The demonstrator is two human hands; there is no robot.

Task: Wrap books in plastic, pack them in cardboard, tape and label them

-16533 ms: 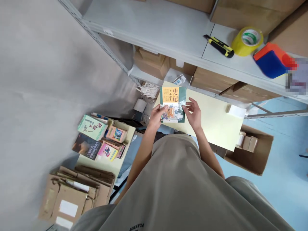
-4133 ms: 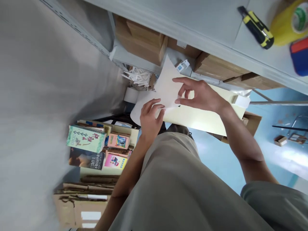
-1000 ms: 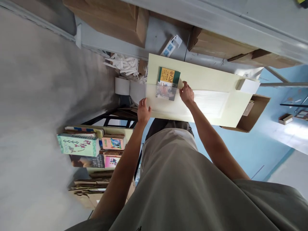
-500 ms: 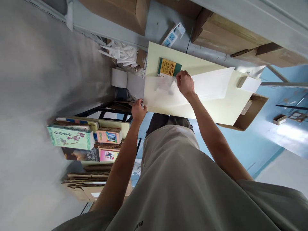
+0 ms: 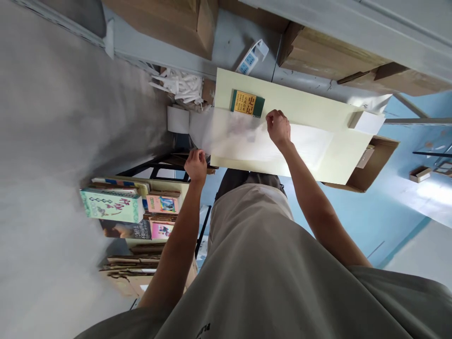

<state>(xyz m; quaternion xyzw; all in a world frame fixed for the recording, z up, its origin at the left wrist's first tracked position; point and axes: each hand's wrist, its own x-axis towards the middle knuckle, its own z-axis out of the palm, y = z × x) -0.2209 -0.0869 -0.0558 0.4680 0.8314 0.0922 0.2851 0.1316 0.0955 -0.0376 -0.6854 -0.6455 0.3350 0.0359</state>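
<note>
Left hand (image 5: 196,168): just off the tabletop's (image 5: 300,96) left edge, fingers curled; I cannot tell whether it pinches anything. Right hand (image 5: 278,129): over the tabletop, fingers closed, as I read it, on the far edge of a white sheet (image 5: 310,141). Sheet seems to run out past the left edge; I judge it thin, limp, easily creased, best pinched at an edge or corner. Book (image 5: 247,103): toward the far left corner, flat, near part beneath the sheet. I expect it light, bendable, cover slightly slick; hold it by two opposite edges. Hard to make out: right fingertip contact, and the covered part, which I see only as haze. Beyond the far edge: power strip (image 5: 249,61); cardboard box (image 5: 169,28), cut off at top.
</note>
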